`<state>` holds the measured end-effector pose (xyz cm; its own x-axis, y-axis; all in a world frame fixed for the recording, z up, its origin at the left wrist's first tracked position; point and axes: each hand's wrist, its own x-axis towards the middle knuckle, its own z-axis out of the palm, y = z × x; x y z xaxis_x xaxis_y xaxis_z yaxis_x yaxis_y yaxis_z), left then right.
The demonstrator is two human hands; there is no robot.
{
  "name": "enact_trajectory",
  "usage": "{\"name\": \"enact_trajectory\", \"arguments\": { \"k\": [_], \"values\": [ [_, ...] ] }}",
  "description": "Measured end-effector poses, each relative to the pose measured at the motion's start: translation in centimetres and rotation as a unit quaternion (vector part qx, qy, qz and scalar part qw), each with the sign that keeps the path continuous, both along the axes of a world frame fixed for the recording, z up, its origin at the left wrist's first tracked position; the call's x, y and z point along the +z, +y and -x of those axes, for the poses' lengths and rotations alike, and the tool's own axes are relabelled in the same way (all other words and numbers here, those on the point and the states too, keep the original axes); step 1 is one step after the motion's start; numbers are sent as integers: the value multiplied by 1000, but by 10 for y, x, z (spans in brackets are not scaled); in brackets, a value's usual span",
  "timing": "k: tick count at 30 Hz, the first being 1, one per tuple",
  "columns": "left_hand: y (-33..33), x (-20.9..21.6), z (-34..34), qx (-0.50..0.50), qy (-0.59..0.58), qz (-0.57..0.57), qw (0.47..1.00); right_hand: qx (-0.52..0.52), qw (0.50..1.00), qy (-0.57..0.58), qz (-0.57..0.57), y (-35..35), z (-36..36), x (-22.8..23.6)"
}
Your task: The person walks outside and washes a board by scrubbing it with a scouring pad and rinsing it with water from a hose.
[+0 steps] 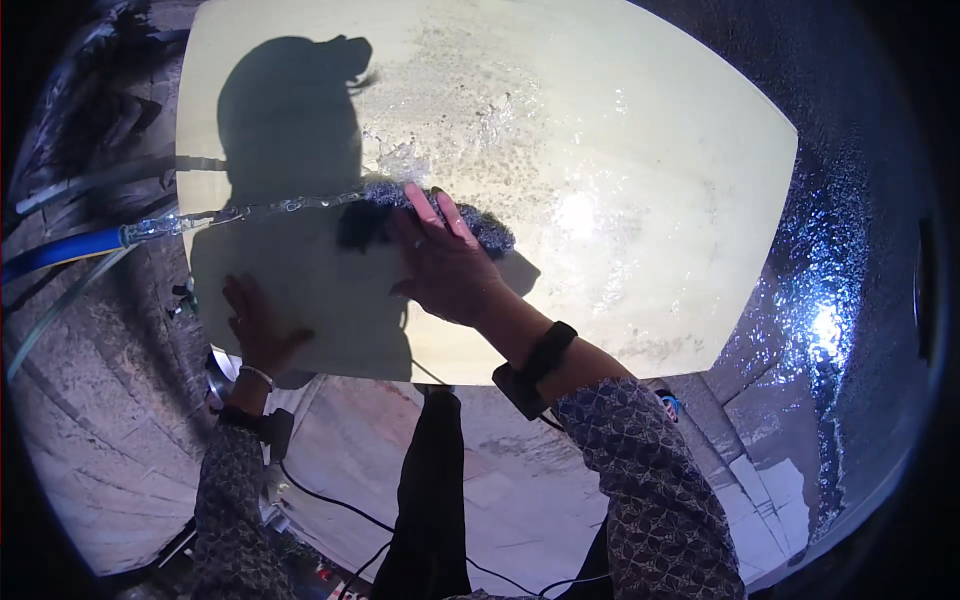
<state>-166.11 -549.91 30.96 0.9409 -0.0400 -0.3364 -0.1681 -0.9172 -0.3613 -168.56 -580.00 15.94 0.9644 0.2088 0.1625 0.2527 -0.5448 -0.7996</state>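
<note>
A pale yellow board [690, 200], wet on top, spreads out in front of me. My right hand [450, 265] presses a dark, glittering scouring pad [492, 235] against the board near its middle; the fingers lie over the pad and hide part of it. Toward the board's lower left, my left hand [262, 325] rests on the surface with fingers spread, holding nothing. From the left, a blue hose [70, 255] sends a stream of water [290, 203] across the board to the pad.
Dark wet ground [850, 240] shines at the right. A grey hose [110, 180] runs at the left. Paved floor [110, 430] lies at the lower left. Black cables [340, 503] hang from my wrist devices. My shadow [290, 120] falls over the board's left half.
</note>
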Motion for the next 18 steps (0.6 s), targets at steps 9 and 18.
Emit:
{"name": "enact_trajectory", "arguments": {
  "k": [9, 18],
  "values": [
    [-3, -1, 0, 11, -31, 13, 999, -334, 897, 201, 210, -169, -76, -78],
    [6, -4, 15, -13, -49, -42, 998, -39, 989, -30, 142, -17, -72, 9]
  ]
}}
